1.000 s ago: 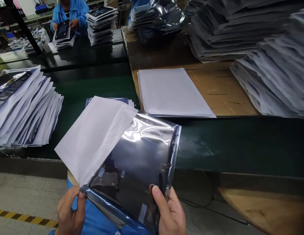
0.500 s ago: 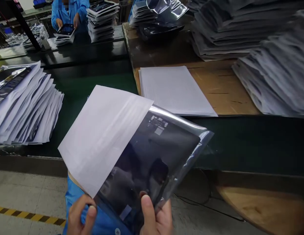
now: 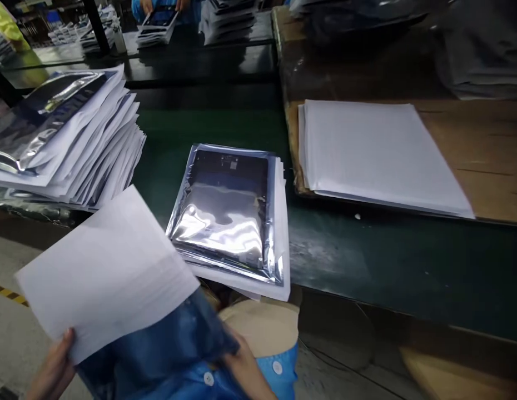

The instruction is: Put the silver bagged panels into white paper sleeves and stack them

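My left hand (image 3: 56, 361), at the lower left, is closed on the near corner of a white paper sheet (image 3: 112, 266). The sheet is joined with a see-through plastic bag (image 3: 158, 339) that looks dark blue. My right hand (image 3: 242, 355) grips the bag's right edge, blurred by motion. What lies inside the bag I cannot make out. Just beyond, a bagged flat dark panel (image 3: 225, 205) lies on white paper on the green worktop (image 3: 350, 255), its shiny film reflecting light.
At left stands a tall, leaning stack of papers and bagged panels (image 3: 83, 150). White sheets (image 3: 375, 150) lie on a brown board (image 3: 483, 161) at right, with grey stacked material (image 3: 487, 61) behind. Across the bench, another person's hands (image 3: 181, 5) hold a dark panel.
The bag and sheet have moved left and down, and my left hand has gone out to the left. The view has shifted left, revealing the bagged panel on the worktop.
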The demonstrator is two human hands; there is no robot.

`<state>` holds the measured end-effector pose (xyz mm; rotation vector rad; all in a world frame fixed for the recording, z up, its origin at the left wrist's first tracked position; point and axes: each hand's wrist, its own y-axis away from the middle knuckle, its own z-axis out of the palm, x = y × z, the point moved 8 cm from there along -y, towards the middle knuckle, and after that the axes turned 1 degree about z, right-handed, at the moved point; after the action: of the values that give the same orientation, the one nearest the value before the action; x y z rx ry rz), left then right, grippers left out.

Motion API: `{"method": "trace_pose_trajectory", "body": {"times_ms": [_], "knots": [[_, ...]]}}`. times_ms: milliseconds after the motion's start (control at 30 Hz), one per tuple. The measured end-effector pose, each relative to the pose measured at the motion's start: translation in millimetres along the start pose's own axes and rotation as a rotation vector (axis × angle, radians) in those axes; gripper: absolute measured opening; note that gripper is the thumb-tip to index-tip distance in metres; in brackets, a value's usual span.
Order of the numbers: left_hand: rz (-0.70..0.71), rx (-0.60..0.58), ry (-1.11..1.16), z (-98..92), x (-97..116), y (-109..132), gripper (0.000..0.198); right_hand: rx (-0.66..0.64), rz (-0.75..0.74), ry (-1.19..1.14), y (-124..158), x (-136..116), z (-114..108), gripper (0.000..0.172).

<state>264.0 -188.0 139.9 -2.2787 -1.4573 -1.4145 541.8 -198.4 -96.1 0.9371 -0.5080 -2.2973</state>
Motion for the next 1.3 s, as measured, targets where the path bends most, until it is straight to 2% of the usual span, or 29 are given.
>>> {"method": "trace_pose_trajectory", "body": {"times_ms": [33, 100, 200, 300, 367, 467, 600, 700, 867, 1000, 1133, 1233, 1300], "knots": [[-0.038, 0.008, -0.027, -15.0, -11.3, -5.8, 0.097, 0.027, 0.024, -0.124, -10.6, 1.6, -7.1, 0.041], [-0.108, -0.021, -0.086, -26.5, -30.4, -17.8, 0.093, 0.034, 0.047, -0.312, -29.9, 2.6, -6.2, 0.046], [-0.173, -0.137, -0.153, -6.9, -46.9, -38.1, 0.075, -0.007, 0.037, -0.342, -53.5, -0.9, 17.2, 0.052], [-0.211, -0.220, -0.173, 24.2, -52.0, -58.5, 0.055, 0.064, 0.006, -0.264, -69.8, -3.5, 29.4, 0.045], [-0.215, -0.267, -0.177, 41.2, -50.9, -68.7, 0.049, 0.156, -0.041, -0.209, -73.7, -6.9, 24.4, 0.039], [-0.205, -0.313, -0.181, 55.8, -49.1, -77.6, 0.045, 0.295, -0.104, -0.158, -68.5, -11.3, 7.0, 0.040], [-0.203, -0.315, -0.199, 60.7, -59.2, -82.2, 0.039, 0.445, -0.126, -0.116, -55.1, -6.9, -10.6, 0.033], [-0.198, -0.303, -0.220, 57.5, -74.4, -82.8, 0.035, 0.534, -0.111, -0.125, -47.5, 5.5, -14.6, 0.038], [-0.206, -0.282, -0.257, 41.6, -98.3, -72.8, 0.033, 0.534, -0.030, -0.125, -34.0, 25.5, -13.5, 0.057], [-0.251, -0.275, -0.290, 31.1, -107.3, -48.9, 0.036, 0.529, 0.036, -0.065, -10.5, 32.7, -19.1, 0.066], [-0.350, -0.211, -0.373, 17.5, -110.8, -14.1, 0.038, 0.504, 0.102, 0.038, 20.3, 51.2, -29.1, 0.054], [-0.435, -0.142, -0.452, 4.0, -113.2, 7.6, 0.041, 0.390, 0.185, 0.115, 36.2, 69.4, -31.7, 0.045], [-0.484, -0.138, -0.448, -1.3, -115.8, 14.4, 0.046, 0.298, 0.193, 0.165, 37.1, 68.7, -27.5, 0.041]]}}
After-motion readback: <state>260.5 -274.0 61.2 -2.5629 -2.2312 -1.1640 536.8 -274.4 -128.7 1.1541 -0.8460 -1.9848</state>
